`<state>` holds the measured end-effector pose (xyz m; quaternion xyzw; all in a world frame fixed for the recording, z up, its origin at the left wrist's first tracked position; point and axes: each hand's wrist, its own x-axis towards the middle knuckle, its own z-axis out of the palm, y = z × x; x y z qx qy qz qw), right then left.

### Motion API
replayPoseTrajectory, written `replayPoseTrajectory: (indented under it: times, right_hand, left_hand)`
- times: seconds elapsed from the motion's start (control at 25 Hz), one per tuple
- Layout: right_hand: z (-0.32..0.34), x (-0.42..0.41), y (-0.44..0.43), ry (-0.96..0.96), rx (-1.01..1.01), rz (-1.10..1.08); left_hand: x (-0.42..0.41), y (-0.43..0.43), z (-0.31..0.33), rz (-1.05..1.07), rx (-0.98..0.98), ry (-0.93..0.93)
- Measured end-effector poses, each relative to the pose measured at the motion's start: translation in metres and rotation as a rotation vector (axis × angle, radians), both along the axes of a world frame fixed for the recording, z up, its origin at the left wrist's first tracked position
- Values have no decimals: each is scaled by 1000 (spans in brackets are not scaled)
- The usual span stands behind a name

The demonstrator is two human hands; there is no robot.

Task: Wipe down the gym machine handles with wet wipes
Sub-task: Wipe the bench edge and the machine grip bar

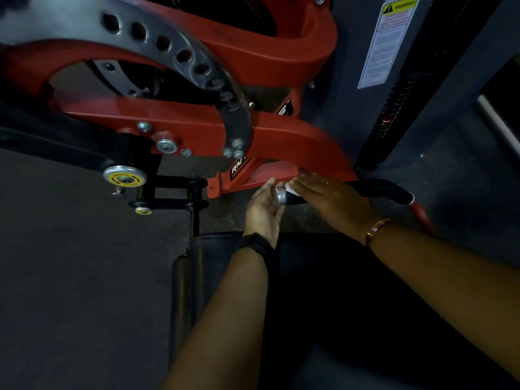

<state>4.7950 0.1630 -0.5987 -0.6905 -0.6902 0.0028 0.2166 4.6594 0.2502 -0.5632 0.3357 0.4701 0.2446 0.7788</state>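
Dim gym room, dark speckled floor (pixel 70 263), grey weight-stack housing (pixel 351 80) at the upper right with one white and yellow warning label (pixel 385 43). One red machine frame (pixel 253 60) across the top, one curved grey plate (pixel 180 49) drilled with a row of holes, one yellow-capped pivot knob (pixel 124 178). One black padded seat (pixel 213 266) below the frame.

Two hands, one handle, one wipe. Black handle (pixel 377 190) jutting leftward from the frame's lower right end, silver cap at its free tip. Left hand (pixel 263 209) cupped loosely at that capped tip, fingers half curled, no firm clasp visible. Right hand (pixel 332 198) laid over the handle's middle, fingers extended and pressing down. White wet wipe (pixel 289 190) peeking out under the right fingertips, against the handle just beside the cap. One black band on the left wrist, one gold bracelet (pixel 377 229) on the right.
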Motion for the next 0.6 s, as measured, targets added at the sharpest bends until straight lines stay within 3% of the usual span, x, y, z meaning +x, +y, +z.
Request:
replayPoseTrajectory:
  times: [0.12,0.2,0.28,0.36,0.48,0.6]
  right_hand:
    - [-8,12,-36,-67,42,-51]
    - [-10,13,-39,-60,63,-251]
    - [0,0,-9,82,79,-357]
    - [6,-26,14,123,60,-207]
    - [-8,-15,-16,-45,-8,3]
    - [-13,24,-59,-136,12,-53]
  left_hand:
    - [2,-9,-6,-29,219,95]
    - [4,-26,-10,-105,562,298]
    - [2,-43,-12,-213,904,477]
    - [4,-46,-15,-285,986,596]
    - [11,-45,-18,-346,1050,682]
    - [14,-49,-23,-457,1181,834]
